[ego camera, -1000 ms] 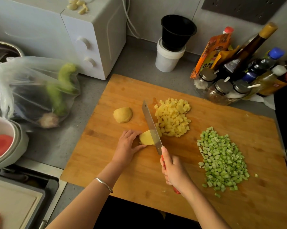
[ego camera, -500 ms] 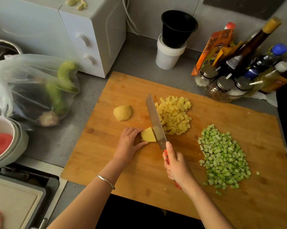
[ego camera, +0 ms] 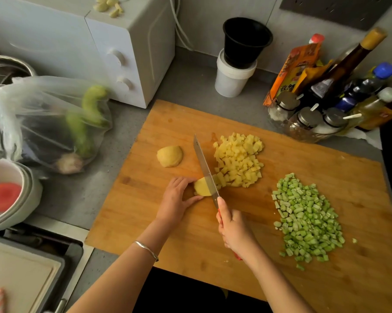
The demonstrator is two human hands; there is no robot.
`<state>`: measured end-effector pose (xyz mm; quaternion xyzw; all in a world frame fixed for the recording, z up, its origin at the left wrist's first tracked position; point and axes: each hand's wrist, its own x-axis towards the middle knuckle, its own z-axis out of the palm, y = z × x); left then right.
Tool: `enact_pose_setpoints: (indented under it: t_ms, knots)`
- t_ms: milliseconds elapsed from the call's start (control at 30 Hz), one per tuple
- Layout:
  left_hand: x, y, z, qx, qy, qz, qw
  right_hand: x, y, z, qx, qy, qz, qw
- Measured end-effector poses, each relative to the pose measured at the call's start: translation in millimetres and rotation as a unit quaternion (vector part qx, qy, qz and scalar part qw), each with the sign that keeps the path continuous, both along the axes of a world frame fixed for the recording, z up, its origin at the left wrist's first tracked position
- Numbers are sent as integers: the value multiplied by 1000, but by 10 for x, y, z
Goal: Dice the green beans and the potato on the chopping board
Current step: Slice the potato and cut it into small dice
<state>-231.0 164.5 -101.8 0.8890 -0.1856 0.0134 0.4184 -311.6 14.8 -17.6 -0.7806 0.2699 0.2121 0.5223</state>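
While the left hand [ego camera: 175,199] is curling its fingers over a pale yellow peeled potato chunk [ego camera: 201,188] near the middle of the large bamboo chopping board [ego camera: 258,263], the right hand [ego camera: 233,229] is gripping the red handle of a long steel-bladed knife [ego camera: 204,166], forefinger stretching toward the blade. Blade is sitting against the chunk's right face, tip pointing away from the person; whether the edge is into the flesh, can't tell. Hands are sitting close, not touching.

Heap of small yellow potato cubes [ego camera: 239,161] is lying just right of the blade. Second rounded peeled potato piece [ego camera: 169,156] is resting alone on the board, left of the blade, beyond the left hand. Pile of short green bean dice [ego camera: 307,222] is lying well to the right, with a few strays beside it. Thin silver bangle [ego camera: 146,249] is riding on the left wrist.

Off the board:
- White two-knob oven box [ego camera: 100,48] is standing at back left.
- Clear plastic bag of green and dark vegetables [ego camera: 43,123] is slumping in front of it.
- Black cup [ego camera: 246,39] is sitting in a white tub [ego camera: 233,80].
- Orange seasoning packet [ego camera: 292,66] is leaning among dark sauce bottles [ego camera: 339,73], showing black Chinese characters too blurred to read. Bottle labels are not resolving either.
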Motion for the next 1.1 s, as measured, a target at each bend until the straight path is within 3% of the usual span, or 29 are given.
enact_pose_setpoints:
  t_ms: [133,333,700,1033,1100]
  knots:
    - [-3,4,6,0,-5,-4,1000,113,4,-56,6,11,-17,1000]
    - [-13,10,17,16,-17,-11,1000,59,-75,18,90,-7,-81,993]
    - [-313,189,-10,158,-67,-62,983,-39,37,88,73,-10,-39,997]
    - [-311,179,3,184,-69,-66,978,23,97,-17,-2,10,-3,1000]
    - [-308,178,16,187,-67,-64,978,8,82,-50,27,10,-26,999]
